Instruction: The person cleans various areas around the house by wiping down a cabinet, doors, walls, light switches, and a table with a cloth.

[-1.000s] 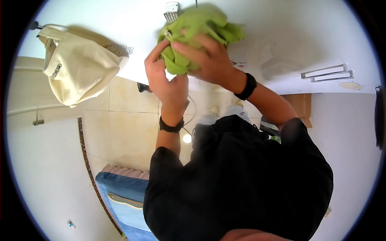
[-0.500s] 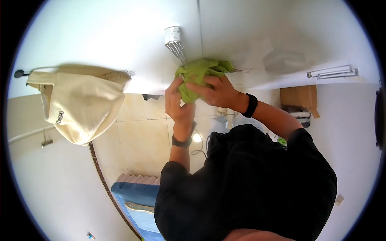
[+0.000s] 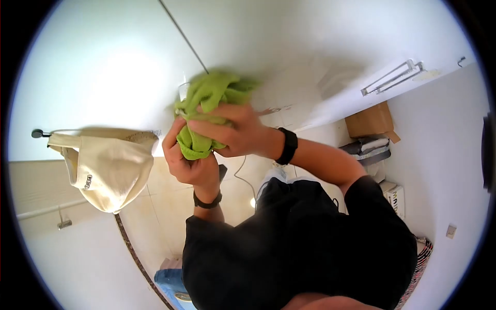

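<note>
A bunched lime-green cloth (image 3: 214,90) is gripped in both hands, up against the white door-like panel. My left hand (image 3: 188,163) has its fingers closed round the cloth's lower left part. My right hand (image 3: 240,129) clasps it from the right, fingers curled into the folds. The cloth's upper right part is blurred by motion. Just behind its upper left edge shows a small white piece of a wall fixture (image 3: 183,91); the rest of that is hidden. Both wrists wear dark bands.
A cream tote bag (image 3: 111,168) hangs from a black hook (image 3: 37,134) at left. On the right are a metal handle (image 3: 392,77), a cardboard box (image 3: 369,121) and folded dark items (image 3: 367,147). A cable (image 3: 243,178) runs across the tiled floor.
The view has shifted and tilted. Both hands and the cloth now appear further left, and the cloth is bunched differently. The perforated metal piece seen above it earlier is now hidden.
</note>
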`<move>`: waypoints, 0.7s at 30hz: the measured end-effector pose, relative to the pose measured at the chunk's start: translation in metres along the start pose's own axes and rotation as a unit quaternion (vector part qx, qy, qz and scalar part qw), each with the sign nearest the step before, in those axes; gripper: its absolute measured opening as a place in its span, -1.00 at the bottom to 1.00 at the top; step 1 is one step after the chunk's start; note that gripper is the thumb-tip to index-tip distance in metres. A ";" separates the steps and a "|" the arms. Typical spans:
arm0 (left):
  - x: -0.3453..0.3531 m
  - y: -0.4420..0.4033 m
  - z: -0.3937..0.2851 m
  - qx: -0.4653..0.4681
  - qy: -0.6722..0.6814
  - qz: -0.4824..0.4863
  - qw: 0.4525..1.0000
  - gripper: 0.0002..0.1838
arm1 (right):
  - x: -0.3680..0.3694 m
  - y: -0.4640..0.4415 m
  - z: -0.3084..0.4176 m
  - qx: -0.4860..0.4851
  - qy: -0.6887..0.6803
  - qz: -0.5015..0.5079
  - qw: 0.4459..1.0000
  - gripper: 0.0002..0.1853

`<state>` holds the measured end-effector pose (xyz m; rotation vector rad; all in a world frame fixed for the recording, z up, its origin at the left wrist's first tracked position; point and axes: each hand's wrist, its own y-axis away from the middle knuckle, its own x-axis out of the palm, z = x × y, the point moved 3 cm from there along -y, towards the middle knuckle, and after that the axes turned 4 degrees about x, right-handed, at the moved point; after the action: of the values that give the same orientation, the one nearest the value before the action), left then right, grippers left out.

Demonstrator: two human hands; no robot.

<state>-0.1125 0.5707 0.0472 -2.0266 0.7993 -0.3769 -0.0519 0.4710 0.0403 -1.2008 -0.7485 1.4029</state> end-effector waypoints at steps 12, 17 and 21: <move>-0.012 0.044 0.035 -0.098 -0.021 0.205 0.974 -0.69 | 0.027 0.083 -0.013 0.062 0.098 -0.005 0.993 -0.47; -0.020 0.069 0.049 -0.039 -0.026 0.286 0.957 -0.74 | 0.032 0.122 0.001 0.208 0.103 0.047 0.972 -0.42; -0.024 0.080 0.061 -0.026 -0.028 0.314 0.949 -0.75 | 0.035 0.130 0.020 0.277 0.095 0.034 0.956 -0.40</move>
<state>-0.1283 0.5943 -0.0523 -1.7003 1.3658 0.0686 -0.1097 0.4805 -0.0827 -0.9024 -0.1543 1.4036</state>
